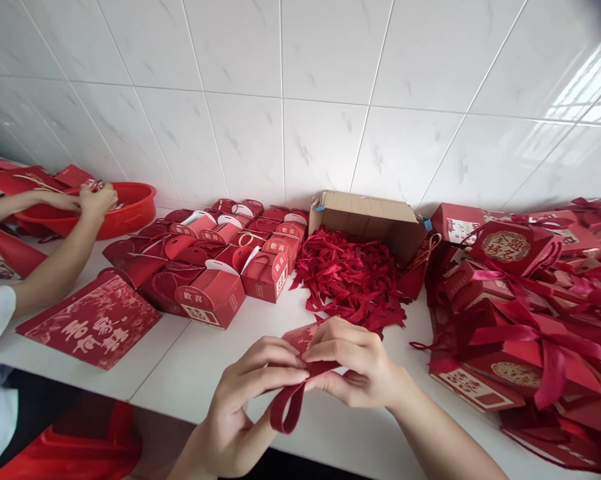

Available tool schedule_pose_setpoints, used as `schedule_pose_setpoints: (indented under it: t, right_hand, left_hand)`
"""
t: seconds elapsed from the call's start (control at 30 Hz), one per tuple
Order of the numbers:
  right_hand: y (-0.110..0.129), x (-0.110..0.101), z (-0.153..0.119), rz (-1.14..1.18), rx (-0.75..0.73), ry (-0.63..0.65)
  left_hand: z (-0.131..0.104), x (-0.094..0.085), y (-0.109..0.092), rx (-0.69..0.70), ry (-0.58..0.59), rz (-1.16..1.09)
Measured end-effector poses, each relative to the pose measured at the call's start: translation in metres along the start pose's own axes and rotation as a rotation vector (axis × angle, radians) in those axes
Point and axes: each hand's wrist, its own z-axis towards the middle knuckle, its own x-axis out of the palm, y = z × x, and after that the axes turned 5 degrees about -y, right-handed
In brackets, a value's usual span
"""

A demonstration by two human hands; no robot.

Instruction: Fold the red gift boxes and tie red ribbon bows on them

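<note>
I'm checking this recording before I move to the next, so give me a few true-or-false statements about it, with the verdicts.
1. The person's left hand and right hand hold a red printed piece. True.
2. A red loop stands upright above the hands. False: it hangs below the fingers.
3. The loose ribbons are heaped behind the cardboard box. False: they are heaped at its open front.
4. A co-worker's hand is at the red basin on the left. True.
5. The wall is plain red. False: it is pale tile.
</note>
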Motion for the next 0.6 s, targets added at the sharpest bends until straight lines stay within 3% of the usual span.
schedule_pose_setpoints:
  t: [0.23, 0.6]
  right_hand:
    - [-0.0005, 0.0031, -0.0003, -0.019, -0.084, -0.05]
    - [0.0014, 0.0051, -0.0013, -0.026, -0.043, -0.049]
  left_hand:
    - [0.0019, 0.0017, 0.0024, 0.088, -0.058, 0.087]
    - [0.003, 0.0008, 0.0027, 0.11, -0.062, 0.091]
